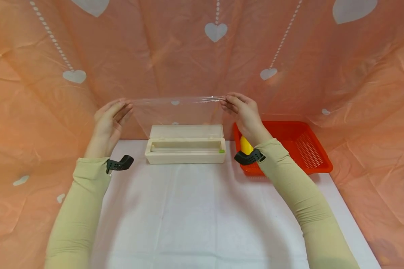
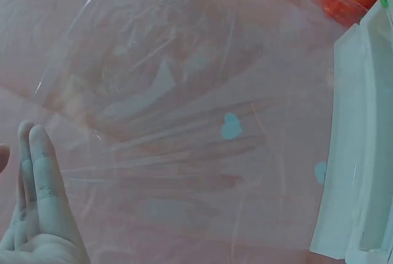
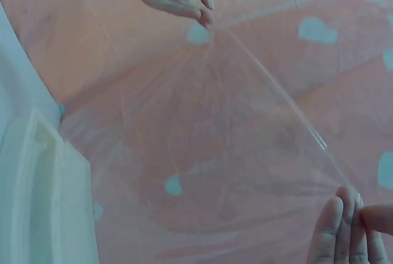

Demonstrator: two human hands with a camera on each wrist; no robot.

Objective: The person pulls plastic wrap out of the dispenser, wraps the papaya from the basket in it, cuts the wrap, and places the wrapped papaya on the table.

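Observation:
A clear sheet of plastic wrap (image 1: 175, 108) is stretched taut between the two raised hands, above and behind a white wrap dispenser box (image 1: 185, 158). My left hand (image 1: 109, 119) pinches one upper corner between thumb and fingertips. The opposite corner is pinched by my right hand (image 1: 244, 112); its fingertips also show at the film's edge in the right wrist view. From the top edge the film slopes down toward the box, whose lid (image 1: 186, 131) stands raised at the back. A small green piece (image 1: 222, 151) sits at the right end of the box's front edge.
A red plastic basket (image 1: 318, 153) stands right of the box, partly behind the right forearm, with a yellow object (image 1: 246, 145) inside. White cloth covers the table (image 1: 188, 209). A peach sheet with white hearts (image 1: 185, 56) hangs close behind and at both sides.

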